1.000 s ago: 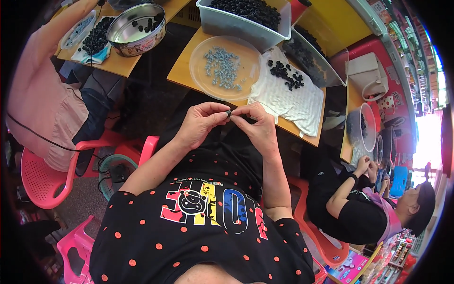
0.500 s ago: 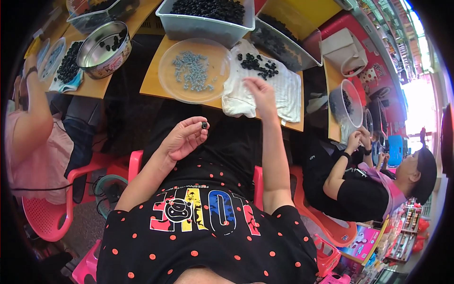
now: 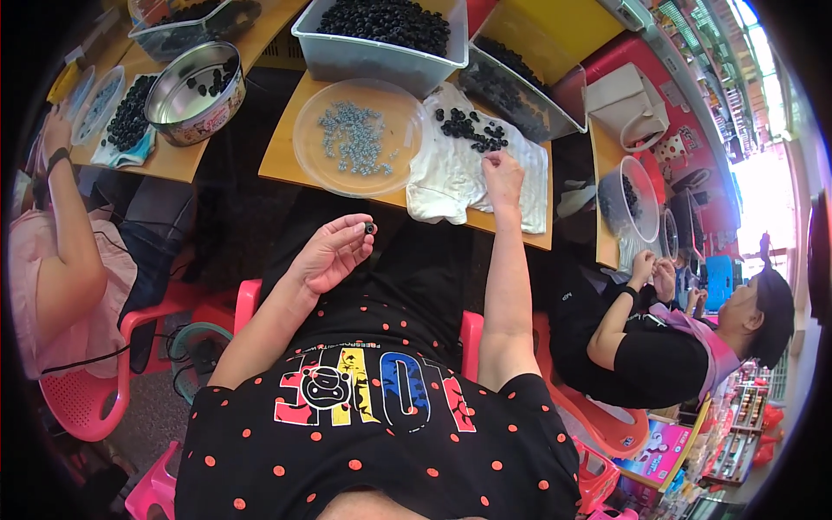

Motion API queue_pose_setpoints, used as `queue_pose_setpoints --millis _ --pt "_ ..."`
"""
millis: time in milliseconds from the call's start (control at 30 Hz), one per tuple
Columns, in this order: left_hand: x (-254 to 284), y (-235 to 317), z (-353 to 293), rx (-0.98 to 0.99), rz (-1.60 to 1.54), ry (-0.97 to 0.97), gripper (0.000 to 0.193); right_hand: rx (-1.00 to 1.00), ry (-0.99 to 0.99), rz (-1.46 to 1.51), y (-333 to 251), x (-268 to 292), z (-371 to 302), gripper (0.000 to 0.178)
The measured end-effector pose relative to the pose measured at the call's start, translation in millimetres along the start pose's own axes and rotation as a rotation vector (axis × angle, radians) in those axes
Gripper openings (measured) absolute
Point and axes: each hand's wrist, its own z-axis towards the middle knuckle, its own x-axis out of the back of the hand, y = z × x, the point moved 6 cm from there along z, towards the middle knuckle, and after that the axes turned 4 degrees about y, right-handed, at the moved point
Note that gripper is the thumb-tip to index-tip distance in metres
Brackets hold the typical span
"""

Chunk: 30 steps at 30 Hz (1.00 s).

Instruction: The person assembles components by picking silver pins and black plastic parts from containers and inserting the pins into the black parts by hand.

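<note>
Over my lap, my left hand (image 3: 332,254) pinches a small round black plastic part (image 3: 370,228) with a hole in its end between thumb and fingertips. My right hand (image 3: 503,184) reaches out to the white cloth (image 3: 438,189) on the table. Its fingertips are drawn together at the near edge of a scatter of black plastic parts (image 3: 464,128); whether one is between them is hidden. Left of the cloth sits a round clear plastic lid (image 3: 309,156) holding many small blue-grey pieces (image 3: 354,134).
Behind the lid stands a clear bin (image 3: 381,65) heaped with black parts, with another clear bin (image 3: 520,108) to its right. A round metal tin (image 3: 186,121) is on the left table. People sit on both sides, the right one (image 3: 659,355) with hands near a clear tub (image 3: 628,204).
My right hand has moved slightly right, from above the cloth's near-left part to the edge of the black parts. My left hand stays nearly still with its black part.
</note>
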Motion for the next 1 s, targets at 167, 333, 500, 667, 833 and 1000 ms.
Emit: queue_pose_setpoints --millis 167,333,500,667,833,1000 --pt "-3 4 -7 -0.030 -0.001 0.022 0.016 -0.309 -0.149 0.772 -11 7 -29 0.011" --pt "-15 12 -11 -0.110 0.075 0.009 0.017 -0.561 -0.468 1.604 -93 15 -97 0.014" --pt "-31 16 -23 -0.159 0.081 0.020 0.017 -0.444 -0.562 1.583 -157 29 -149 0.018" --pt "-36 13 -27 -0.200 0.102 0.016 0.017 -0.196 -0.435 1.253 -167 35 -163 0.015" --pt "-38 8 -29 -0.192 0.106 0.034 0.016 0.063 -0.313 0.990 -180 48 -164 0.015" --pt "-37 7 -28 -0.209 0.128 0.023 0.017 0.190 -0.268 0.857 -185 49 -164 0.015"
